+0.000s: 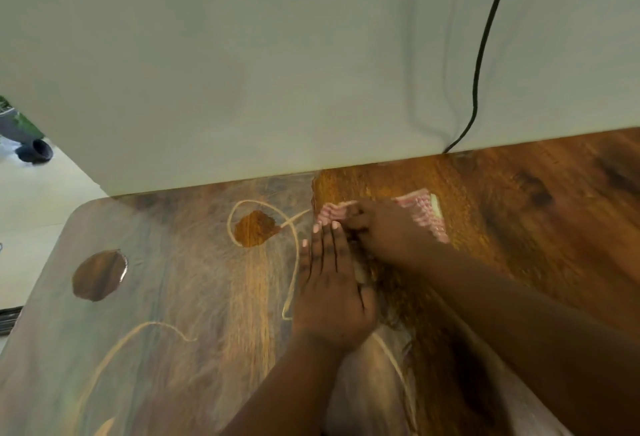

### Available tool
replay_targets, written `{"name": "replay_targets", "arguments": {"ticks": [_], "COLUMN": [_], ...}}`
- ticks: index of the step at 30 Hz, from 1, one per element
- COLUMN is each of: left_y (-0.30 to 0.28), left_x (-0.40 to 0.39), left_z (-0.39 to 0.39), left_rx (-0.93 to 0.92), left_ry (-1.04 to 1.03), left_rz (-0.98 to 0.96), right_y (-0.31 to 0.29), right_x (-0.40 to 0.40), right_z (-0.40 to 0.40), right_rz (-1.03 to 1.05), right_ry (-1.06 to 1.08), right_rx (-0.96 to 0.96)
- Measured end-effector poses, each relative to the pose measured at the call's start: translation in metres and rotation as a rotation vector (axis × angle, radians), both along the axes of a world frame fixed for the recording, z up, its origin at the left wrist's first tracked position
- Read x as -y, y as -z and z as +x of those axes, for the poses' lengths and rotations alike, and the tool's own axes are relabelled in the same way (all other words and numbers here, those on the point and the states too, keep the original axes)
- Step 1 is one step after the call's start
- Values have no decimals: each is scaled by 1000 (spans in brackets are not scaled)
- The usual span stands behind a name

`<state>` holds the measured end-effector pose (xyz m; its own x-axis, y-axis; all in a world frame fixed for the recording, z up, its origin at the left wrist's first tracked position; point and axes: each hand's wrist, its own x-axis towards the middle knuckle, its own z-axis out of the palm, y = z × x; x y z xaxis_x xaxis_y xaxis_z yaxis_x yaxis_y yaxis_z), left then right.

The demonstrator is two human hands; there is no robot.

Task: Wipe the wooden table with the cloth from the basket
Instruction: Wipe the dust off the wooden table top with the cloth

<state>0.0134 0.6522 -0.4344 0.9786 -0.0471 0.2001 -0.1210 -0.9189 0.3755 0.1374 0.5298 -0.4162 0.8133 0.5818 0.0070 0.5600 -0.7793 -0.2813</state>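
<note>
You are pressing the cloth (424, 215) at twelve o'clock under your right hand (384, 233) to scrub the bench (536, 227); your flat left hand (330, 292) is touching it, steadying.

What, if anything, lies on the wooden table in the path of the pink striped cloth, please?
Nothing solid shows. The right hand grips the pink striped cloth; the left hand lies flat beside it. Left of them the wooden table carries only a hazy film.

some plain indoor room (home or office unclear): wooden table (519, 200), white wall (242, 72), pale floor (38, 200)
</note>
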Motion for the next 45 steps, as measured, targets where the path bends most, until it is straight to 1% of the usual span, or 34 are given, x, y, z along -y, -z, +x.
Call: {"name": "replay_targets", "arguments": {"ticks": [1, 3, 5, 6, 7, 9, 11, 12, 14, 15, 16, 18, 20, 22, 24, 25, 28, 31, 33, 34, 35, 37, 38, 40, 42, 45], "left_y": [0, -1, -1, -2, -5, -13, -15, -16, -21, -24, -28, -37, -39, -40, -40, -40, -39, -38, -38, -38, -39, -42, -43, -45, -47, -48], "left_x": [1, 2, 1, 1, 0, -2, -6, -9, -21, -28, -34, -44, -50, -55, -61, -63, -67, -68, -67, -67, -68, -72, -75, -80, -84, -85], "left_z": [0, 1, 1, 0, 0, -6, -17, -24, -38, -42, -47, -52, -58, -65, -76, -82, -101, -121, -133, -138, -142, -152, -156, -163, -172, -185], "left_rx": [6, -1, -19, -18, -11, 0, 61, 88, 78, 49, 12, -62, -112, -150, -178, -190, -230, -286, -305, -307, -308, -304, -305, -305, -294, -290], "left_ry": [-3, -7, -9, -11, -9, 62, 231, 303, 344, 320, 285, 218, 168, 180, 204, 206, 196, 213, 220, 225, 237, 269, 274, 275, 282, 325], "left_rz": [1, 18, 28, 24, 15, -13, 15, 55, 119, 143, 173, 221, 236, 248, 260, 259, 222, 239, 262, 265, 268, 278, 283, 288, 282, 298], "right_y": [-2, -7, -11, -12, -9, -2, 1, -2, -8, -8, -8, -9, -6, -1, 0, 0, -1, -7, -8, -6, -3, 1, 1, -2, -7, -13], "right_x": [19, 41, 27, 10, -6, -17, 9, 28, 58, 62, 57, 26, -2, -5, 18, 34, 71, 46, 18, 8, 4, 16, 29, 61, 83, 64], "right_z": [-2, 7, 17, 12, 3, -34, -72, -83, -86, -80, -76, -80, -103, -143, -183, -197, -200, -186, -199, -215, -235, -288, -312, -338, -332, -309], "right_rz": [29, 34, -29, -76, -120, -75, 24, 39, 38, 40, 27, -42, -27, 11, -1, -7, -70, -164, -179, -165, -137, -103, -94, -116, -199, -308], "right_ry": [24, 203, 392, 413, 380, 252, 107, 60, 107, 171, 248, 400, 471, 330, 178, 152, 211, 385, 486, 462, 394, 250, 223, 237, 305, 437], "right_rx": [-29, -79, -64, -33, -10, -2, -20, -51, -143, -187, -192, -118, -78, -112, -153, -163, -136, -114, -100, -103, -112, -146, -171, -206, -192, -150]}}
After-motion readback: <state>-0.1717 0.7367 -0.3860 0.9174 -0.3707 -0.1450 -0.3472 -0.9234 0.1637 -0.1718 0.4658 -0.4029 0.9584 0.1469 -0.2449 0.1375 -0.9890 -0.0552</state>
